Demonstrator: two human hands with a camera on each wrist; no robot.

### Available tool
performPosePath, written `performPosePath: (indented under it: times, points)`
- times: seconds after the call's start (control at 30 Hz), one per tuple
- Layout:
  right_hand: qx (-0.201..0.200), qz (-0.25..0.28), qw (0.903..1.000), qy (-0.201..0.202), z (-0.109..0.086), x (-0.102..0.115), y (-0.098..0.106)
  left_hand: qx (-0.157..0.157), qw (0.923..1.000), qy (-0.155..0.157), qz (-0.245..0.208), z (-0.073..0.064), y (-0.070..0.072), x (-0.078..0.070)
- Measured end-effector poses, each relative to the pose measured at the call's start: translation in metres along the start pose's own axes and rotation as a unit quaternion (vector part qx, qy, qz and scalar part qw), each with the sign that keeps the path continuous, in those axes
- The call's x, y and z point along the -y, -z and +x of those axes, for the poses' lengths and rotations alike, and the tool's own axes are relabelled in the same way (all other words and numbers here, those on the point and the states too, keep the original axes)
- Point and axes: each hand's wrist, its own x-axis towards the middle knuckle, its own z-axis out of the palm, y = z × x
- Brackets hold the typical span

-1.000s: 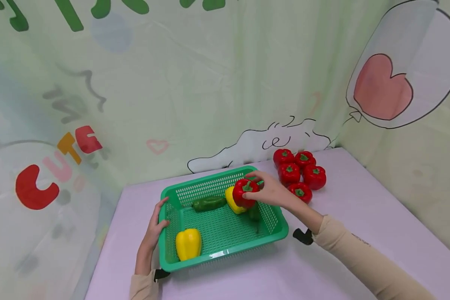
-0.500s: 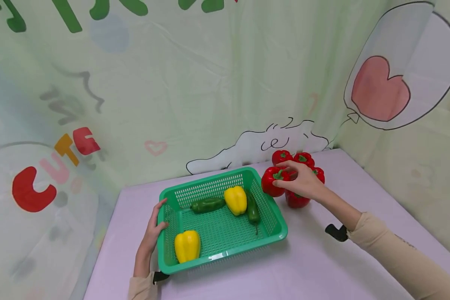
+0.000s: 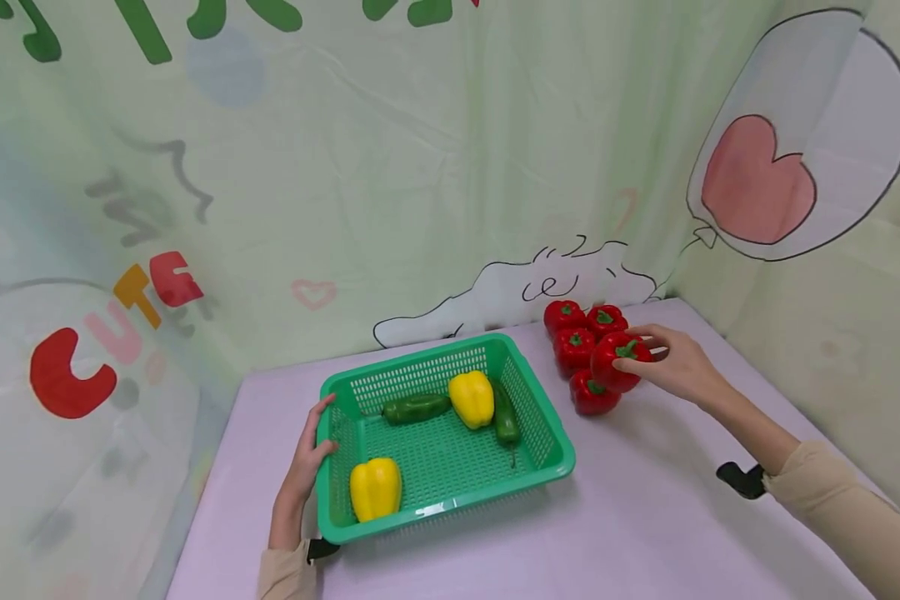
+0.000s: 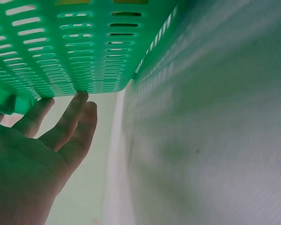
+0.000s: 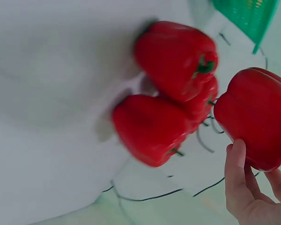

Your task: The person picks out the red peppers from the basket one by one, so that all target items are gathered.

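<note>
My right hand (image 3: 678, 364) holds a red bell pepper (image 3: 619, 362) with its green stem facing up, over the right side of a cluster of red bell peppers (image 3: 573, 350). In the right wrist view, thumb and fingers are around the held pepper (image 5: 257, 117), beside several others (image 5: 152, 129). My left hand (image 3: 305, 454) grips the left rim of a green plastic basket (image 3: 450, 508); in the left wrist view, several fingertips touch its slotted outer wall (image 4: 51, 51). Inside the basket lie two yellow bell peppers (image 3: 376, 490) and two long green peppers (image 3: 416, 408).
A pale purple cloth covers the table (image 3: 607, 517). Behind it hangs a light green curtain (image 3: 420, 183) with printed drawings. The peppers stand to the right of the basket, towards the back of the table. A black band sits at each wrist.
My right hand has carried the red bell pepper from above the basket rightward to the red pepper cluster, uncovering the yellow and green peppers. The left hand stays on the rim.
</note>
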Motion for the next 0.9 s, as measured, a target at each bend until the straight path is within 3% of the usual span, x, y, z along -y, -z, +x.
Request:
performPosePath:
  times: [0.17,0.33,0.53,0.9]
  points:
    - [-0.005,-0.005,1.0000,-0.005,-0.011,-0.022,0.003,0.003,0.9999,-0.009,0.006,0.000,0.001,0.000]
    - [-0.005,-0.005,0.9998,-0.018,-0.016,-0.037,0.004,0.005,0.9999,0.012,0.002,-0.001,0.001,-0.004]
    - [-0.006,-0.005,0.9995,-0.031,-0.017,-0.052,0.005,0.002,0.9999,0.016,-0.002,-0.001,0.001,-0.009]
    - [0.010,-0.001,0.9985,-0.054,-0.027,-0.077,-0.010,0.002,0.9999,0.015,0.003,-0.002,0.001,-0.004]
